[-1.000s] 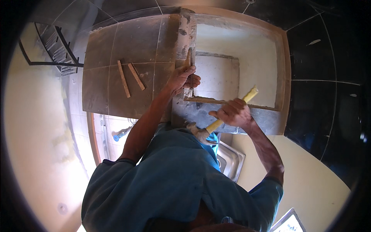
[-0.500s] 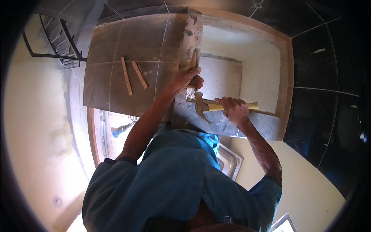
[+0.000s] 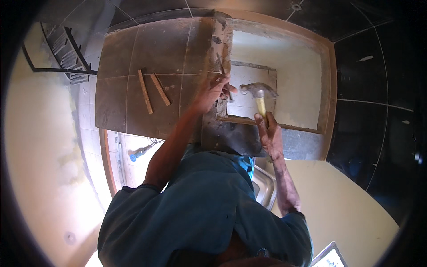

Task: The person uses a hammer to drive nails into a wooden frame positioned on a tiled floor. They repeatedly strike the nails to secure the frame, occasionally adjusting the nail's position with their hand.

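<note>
In my left hand (image 3: 214,91) is a slim metal chisel (image 3: 220,63), gripped near its middle. Its far end lies against the rough strip (image 3: 217,39) along the left side of the rectangular opening, and its struck end sticks out below my fingers. My right hand (image 3: 271,137) is wrapped round the yellow handle of a claw hammer (image 3: 259,91). The hammer head is over the opening, to the right of the chisel and apart from it, slightly blurred.
Two narrow wooden strips (image 3: 145,91) lie on the brown tiled counter (image 3: 115,100) at left. A dark ledge (image 3: 293,140) borders the opening's near side. Below it shows a steel sink (image 3: 265,187). Black wall tiles (image 3: 358,129) rise at right; a black metal rack (image 3: 73,53) stands far left.
The hammer has swung away from the chisel's struck end, its handle turning from sideways to pointing away from me. The chisel has tilted, its far end leaning left.
</note>
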